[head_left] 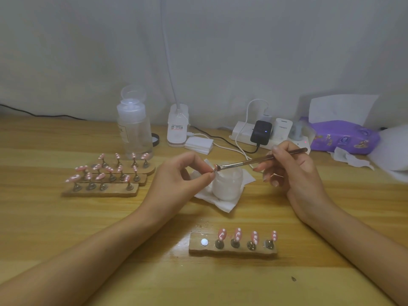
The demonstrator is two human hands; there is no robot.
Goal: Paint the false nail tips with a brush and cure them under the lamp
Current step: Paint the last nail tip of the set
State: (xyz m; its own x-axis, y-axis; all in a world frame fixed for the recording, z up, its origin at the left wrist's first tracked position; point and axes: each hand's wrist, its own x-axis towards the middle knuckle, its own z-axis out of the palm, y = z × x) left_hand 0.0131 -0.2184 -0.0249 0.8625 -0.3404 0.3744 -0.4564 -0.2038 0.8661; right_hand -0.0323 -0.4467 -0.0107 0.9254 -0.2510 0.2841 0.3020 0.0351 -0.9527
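Pinches nail tip [214,168] in left hand [183,176], thumb against forefinger; grips brush [260,160] in right hand [294,173], fingers curled, bristles touching tip.

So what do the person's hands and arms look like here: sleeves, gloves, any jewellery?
Both forearms are bare up to the frame edge, with no sleeves showing. The left hand and right hand wear no gloves, rings, watch or bracelet. The right hand's fingernails look longish.

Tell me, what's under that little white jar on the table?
A white paper tissue lies spread under the jar, on the wooden table. The jar covers its middle; the left hand hides part of its left side.
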